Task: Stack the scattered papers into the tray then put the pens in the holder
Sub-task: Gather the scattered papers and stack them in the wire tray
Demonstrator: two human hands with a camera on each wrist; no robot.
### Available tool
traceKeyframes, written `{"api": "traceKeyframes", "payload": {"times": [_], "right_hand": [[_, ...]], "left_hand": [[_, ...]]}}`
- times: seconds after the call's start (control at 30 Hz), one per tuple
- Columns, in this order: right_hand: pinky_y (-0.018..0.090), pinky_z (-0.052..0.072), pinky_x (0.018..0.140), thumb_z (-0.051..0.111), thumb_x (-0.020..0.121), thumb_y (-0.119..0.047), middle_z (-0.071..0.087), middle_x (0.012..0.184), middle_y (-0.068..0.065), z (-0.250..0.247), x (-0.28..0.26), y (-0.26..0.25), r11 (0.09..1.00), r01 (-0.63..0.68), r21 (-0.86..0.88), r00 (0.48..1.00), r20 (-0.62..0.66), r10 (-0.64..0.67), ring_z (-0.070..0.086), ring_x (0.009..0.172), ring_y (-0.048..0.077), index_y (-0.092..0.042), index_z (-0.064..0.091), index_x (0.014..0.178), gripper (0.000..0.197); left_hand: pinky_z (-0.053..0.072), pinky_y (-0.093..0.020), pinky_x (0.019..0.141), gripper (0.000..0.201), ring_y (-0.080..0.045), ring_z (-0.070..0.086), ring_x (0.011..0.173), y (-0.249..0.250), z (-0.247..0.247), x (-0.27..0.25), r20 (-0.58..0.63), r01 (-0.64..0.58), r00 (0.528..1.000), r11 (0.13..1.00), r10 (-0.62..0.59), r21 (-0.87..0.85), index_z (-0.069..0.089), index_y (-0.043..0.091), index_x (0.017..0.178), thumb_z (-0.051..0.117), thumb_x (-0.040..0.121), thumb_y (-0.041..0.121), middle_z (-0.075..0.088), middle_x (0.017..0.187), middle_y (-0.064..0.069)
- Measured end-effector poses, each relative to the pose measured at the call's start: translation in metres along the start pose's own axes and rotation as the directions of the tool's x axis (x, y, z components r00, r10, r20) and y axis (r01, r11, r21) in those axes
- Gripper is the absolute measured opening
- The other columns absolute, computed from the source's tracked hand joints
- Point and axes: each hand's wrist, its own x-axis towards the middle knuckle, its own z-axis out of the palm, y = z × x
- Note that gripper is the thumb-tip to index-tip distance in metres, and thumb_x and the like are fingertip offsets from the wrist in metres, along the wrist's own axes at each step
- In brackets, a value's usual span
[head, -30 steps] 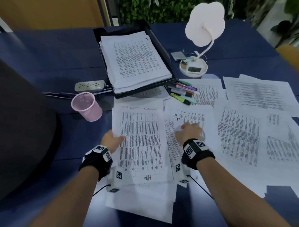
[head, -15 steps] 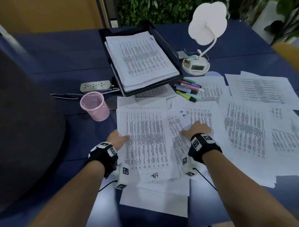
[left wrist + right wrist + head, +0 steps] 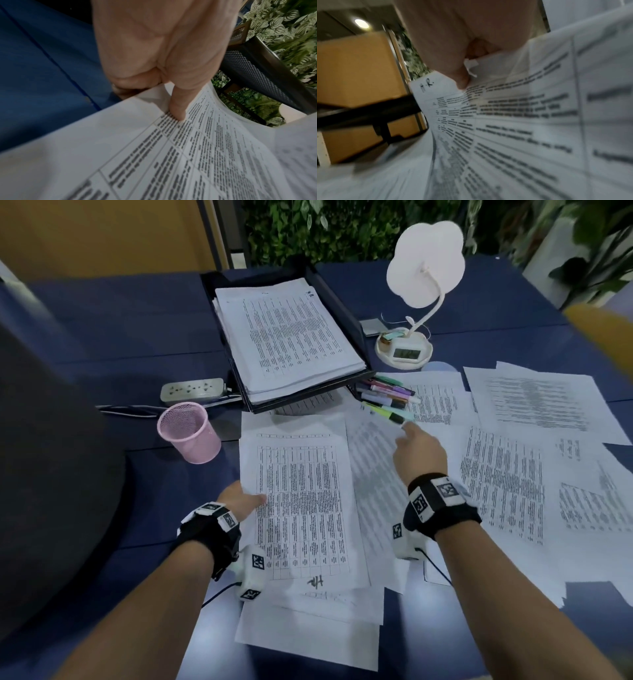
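Observation:
A black tray (image 3: 253,277) at the back holds a stack of printed papers (image 3: 291,337). Many more sheets (image 3: 503,484) lie scattered over the blue table. My left hand (image 3: 245,499) pinches the left edge of a printed sheet (image 3: 301,501); in the left wrist view my thumb (image 3: 176,105) lies on top of that sheet (image 3: 171,155). My right hand (image 3: 416,451) pinches the corner of a neighbouring sheet (image 3: 373,474), seen close up as hand (image 3: 458,75) and sheet (image 3: 505,121), raised off the pile. Several pens (image 3: 387,402) lie just beyond it. The pink mesh holder (image 3: 188,433) stands to the left.
A white lamp (image 3: 424,261) with a clock base (image 3: 404,350) stands right of the tray. A power strip (image 3: 193,388) and its cable lie behind the holder. A large dark object (image 3: 51,474) fills the left side. Plants line the far edge.
My right hand has moved forward towards the pens and raised its sheet off the pile. The left hand keeps its hold on the left sheet's edge.

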Motion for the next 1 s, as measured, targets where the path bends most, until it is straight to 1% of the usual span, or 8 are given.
{"api": "traceKeyframes", "payload": {"times": [0.23,0.4,0.53,0.63,0.73,0.83,0.93,1.0], "right_hand": [[0.037,0.043,0.071,0.045,0.094,-0.013,0.057,0.075,0.013,-0.064,0.010,-0.025,0.961,0.244,0.134,0.894,-0.416,-0.169,0.057,0.075,0.034,-0.005,0.053,0.102,0.014],[0.025,0.043,0.052,0.045,0.097,-0.022,0.055,0.073,-0.007,-0.068,0.005,-0.031,0.774,0.380,0.507,0.846,-0.528,-0.069,0.049,0.055,0.010,-0.007,0.050,0.105,0.018],[0.026,0.043,0.085,0.042,0.100,-0.016,0.055,0.106,0.001,-0.039,-0.010,-0.026,0.764,0.085,0.640,0.968,-0.234,0.089,0.054,0.095,0.016,-0.005,0.044,0.133,0.035],[0.030,0.039,0.092,0.039,0.100,-0.014,0.052,0.129,0.014,-0.004,-0.027,-0.011,0.838,-0.120,0.533,0.993,0.059,0.105,0.050,0.120,0.031,-0.003,0.039,0.137,0.038],[0.031,0.039,0.094,0.037,0.101,-0.015,0.048,0.136,0.018,0.027,-0.042,-0.002,0.886,-0.216,0.411,0.960,0.255,0.116,0.049,0.121,0.033,-0.001,0.032,0.141,0.043],[0.026,0.039,0.078,0.033,0.102,-0.015,0.055,0.113,0.016,0.054,-0.049,-0.002,0.903,-0.229,0.364,0.931,0.351,0.095,0.055,0.096,0.027,-0.001,0.034,0.139,0.039],[0.028,0.040,0.065,0.030,0.102,-0.019,0.052,0.083,0.005,0.070,-0.047,-0.005,0.947,-0.156,0.282,0.902,0.431,0.021,0.051,0.069,0.016,-0.004,0.041,0.117,0.024],[0.028,0.041,0.067,0.029,0.102,-0.024,0.051,0.082,0.003,0.071,-0.042,-0.004,0.972,-0.110,0.206,0.896,0.444,0.007,0.054,0.073,0.018,-0.008,0.043,0.107,0.022]], "left_hand": [[0.043,-0.026,0.084,0.044,-0.024,0.057,0.105,0.008,-0.002,0.002,0.030,0.045,0.998,0.993,-0.049,0.109,0.057,0.007,0.126,0.063,0.089,0.030,0.060,0.126,-0.010],[0.041,-0.026,0.086,0.042,-0.026,0.057,0.111,0.013,0.006,-0.003,0.069,0.015,0.997,0.994,-0.022,0.104,0.057,0.010,0.126,0.059,0.090,0.033,0.060,0.126,-0.009],[0.033,-0.033,0.107,0.066,-0.031,0.042,0.131,0.014,0.010,-0.003,0.053,0.093,0.995,0.993,-0.090,-0.065,0.040,0.002,0.140,0.034,0.097,0.052,0.043,0.144,-0.016],[0.023,-0.037,0.115,0.085,-0.032,0.034,0.137,0.014,0.010,-0.002,0.019,0.151,0.988,0.956,-0.151,-0.250,0.036,-0.002,0.142,0.019,0.092,0.066,0.036,0.148,-0.019],[0.023,-0.041,0.116,0.099,-0.031,0.037,0.136,0.007,0.011,0.005,0.014,0.141,0.989,0.925,-0.145,-0.353,0.043,0.005,0.140,0.016,0.082,0.080,0.041,0.145,-0.017],[0.025,-0.040,0.115,0.116,-0.028,0.037,0.136,0.008,0.011,0.004,0.092,0.155,0.987,0.912,-0.130,-0.380,0.040,0.011,0.143,0.030,0.062,0.095,0.038,0.149,-0.010],[0.033,-0.030,0.104,0.072,-0.027,0.043,0.131,0.011,0.011,-0.001,0.108,0.066,0.993,0.981,-0.047,-0.183,0.042,0.009,0.141,0.045,0.090,0.060,0.044,0.144,-0.010],[0.036,-0.025,0.091,0.050,-0.027,0.051,0.123,0.009,0.013,0.002,0.085,0.009,0.996,0.996,-0.001,-0.092,0.050,0.010,0.134,0.051,0.095,0.040,0.053,0.136,-0.009]]}}
